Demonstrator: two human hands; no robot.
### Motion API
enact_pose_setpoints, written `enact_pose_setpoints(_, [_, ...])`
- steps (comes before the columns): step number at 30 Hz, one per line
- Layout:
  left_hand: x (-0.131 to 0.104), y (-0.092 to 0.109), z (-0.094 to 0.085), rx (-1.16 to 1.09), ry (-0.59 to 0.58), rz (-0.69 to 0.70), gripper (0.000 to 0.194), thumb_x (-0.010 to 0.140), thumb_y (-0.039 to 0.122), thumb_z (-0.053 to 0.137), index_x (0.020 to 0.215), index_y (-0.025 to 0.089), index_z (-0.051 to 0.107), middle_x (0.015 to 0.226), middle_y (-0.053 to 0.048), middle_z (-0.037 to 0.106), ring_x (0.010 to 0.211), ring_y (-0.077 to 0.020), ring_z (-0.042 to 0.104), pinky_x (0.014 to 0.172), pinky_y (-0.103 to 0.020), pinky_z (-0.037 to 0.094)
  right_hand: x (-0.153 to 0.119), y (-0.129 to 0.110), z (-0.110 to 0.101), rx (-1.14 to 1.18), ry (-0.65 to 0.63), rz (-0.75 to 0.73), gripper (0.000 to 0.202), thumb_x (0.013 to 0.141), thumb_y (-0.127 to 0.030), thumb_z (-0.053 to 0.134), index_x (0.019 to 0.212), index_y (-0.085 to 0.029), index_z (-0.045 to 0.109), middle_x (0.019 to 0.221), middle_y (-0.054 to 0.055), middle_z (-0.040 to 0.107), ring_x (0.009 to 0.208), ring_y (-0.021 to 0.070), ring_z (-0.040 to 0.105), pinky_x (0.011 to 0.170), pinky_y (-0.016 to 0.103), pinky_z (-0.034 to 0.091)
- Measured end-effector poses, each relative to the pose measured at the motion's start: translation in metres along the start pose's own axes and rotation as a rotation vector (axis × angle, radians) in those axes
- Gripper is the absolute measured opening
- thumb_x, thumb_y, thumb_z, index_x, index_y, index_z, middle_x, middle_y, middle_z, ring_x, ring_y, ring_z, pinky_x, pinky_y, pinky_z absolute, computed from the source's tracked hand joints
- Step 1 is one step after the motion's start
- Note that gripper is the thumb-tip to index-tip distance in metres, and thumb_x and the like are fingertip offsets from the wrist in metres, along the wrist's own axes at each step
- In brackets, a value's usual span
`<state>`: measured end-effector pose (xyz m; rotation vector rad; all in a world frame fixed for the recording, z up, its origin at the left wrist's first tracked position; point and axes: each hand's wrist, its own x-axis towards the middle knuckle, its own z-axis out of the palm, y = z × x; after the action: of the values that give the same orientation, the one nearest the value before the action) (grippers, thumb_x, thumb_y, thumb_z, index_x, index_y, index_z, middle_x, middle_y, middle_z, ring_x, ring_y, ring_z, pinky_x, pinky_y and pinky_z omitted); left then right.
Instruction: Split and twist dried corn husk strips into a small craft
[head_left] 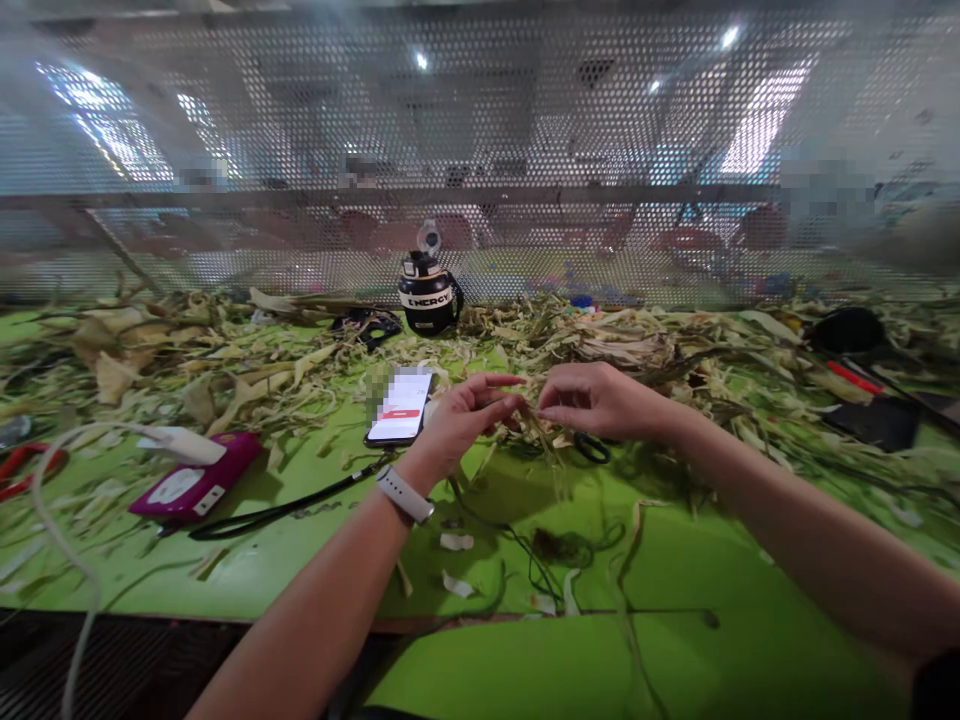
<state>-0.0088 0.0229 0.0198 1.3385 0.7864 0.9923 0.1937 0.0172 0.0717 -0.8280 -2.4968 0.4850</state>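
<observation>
My left hand (469, 415), with a pale watch band (405, 494) on its wrist, is closed in a pinch on thin plant strands (551, 445). Close beside it on the right, my right hand (589, 400) pinches the same strands, which hang down between the two. A lit phone (401, 405) lies just left of my left hand. Behind my hands is a heap of dry, pale green and tan leaves (622, 340). Dark green thread (574, 548) lies tangled on the green table (300, 560) below them. Black scissor handles (592, 448) show under my right hand.
A black bottle (429, 295) stands at the back before a perforated metal screen (510, 120). At left are a magenta power bank (196, 480) with a white cable (56, 530), a black strap (285, 510) and red handles (26, 468). A dark flat object (874, 425) lies at right.
</observation>
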Motion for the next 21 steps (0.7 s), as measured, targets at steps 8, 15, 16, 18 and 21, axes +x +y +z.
enact_pose_setpoints(8, [0.000,0.004,-0.008,0.106,-0.138,0.064,0.030,0.070,0.025,0.069,0.098,0.017,0.063,0.092,-0.006,0.070,0.084,-0.0142,0.064,0.077,-0.028,0.048,-0.003,0.006,0.000,0.163,0.017,0.096,0.024,0.073,-0.013,0.054,0.096,-0.016,0.059,0.079,0.001,0.056,0.064,0.0104,0.050,0.055,0.021,0.038])
enact_pose_setpoints(15, [-0.007,0.016,-0.008,0.317,-0.144,0.177,0.025,0.070,0.029,0.069,0.092,0.015,0.066,0.092,-0.007,0.068,0.088,-0.0174,0.063,0.080,-0.030,0.049,0.001,0.007,0.023,0.226,0.001,0.036,0.042,0.068,-0.008,0.055,0.109,-0.016,0.052,0.072,-0.002,0.053,0.059,0.0084,0.050,0.054,0.020,0.042])
enact_pose_setpoints(16, [-0.008,0.018,-0.009,0.316,-0.129,0.178,0.025,0.070,0.029,0.069,0.091,0.015,0.066,0.090,-0.007,0.068,0.087,-0.0173,0.063,0.079,-0.030,0.050,0.002,0.007,0.026,0.218,0.023,0.012,0.040,0.067,-0.007,0.054,0.107,-0.016,0.054,0.078,0.000,0.055,0.063,0.0089,0.052,0.056,0.020,0.044])
enact_pose_setpoints(18, [-0.009,0.020,-0.009,0.290,-0.104,0.171,0.023,0.070,0.028,0.069,0.089,0.015,0.066,0.087,-0.006,0.068,0.084,-0.0164,0.063,0.077,-0.029,0.050,0.004,0.009,0.031,0.183,0.089,-0.040,0.033,0.067,-0.005,0.053,0.099,-0.015,0.059,0.090,0.005,0.055,0.072,0.0109,0.054,0.062,0.023,0.046])
enact_pose_setpoints(21, [-0.008,0.019,-0.009,0.248,-0.091,0.163,0.019,0.068,0.026,0.070,0.084,0.015,0.067,0.083,-0.005,0.068,0.080,-0.0145,0.062,0.075,-0.027,0.050,0.006,0.013,0.036,0.137,0.186,-0.089,0.019,0.071,-0.008,0.054,0.086,-0.015,0.063,0.090,0.007,0.055,0.078,0.0134,0.055,0.066,0.025,0.047])
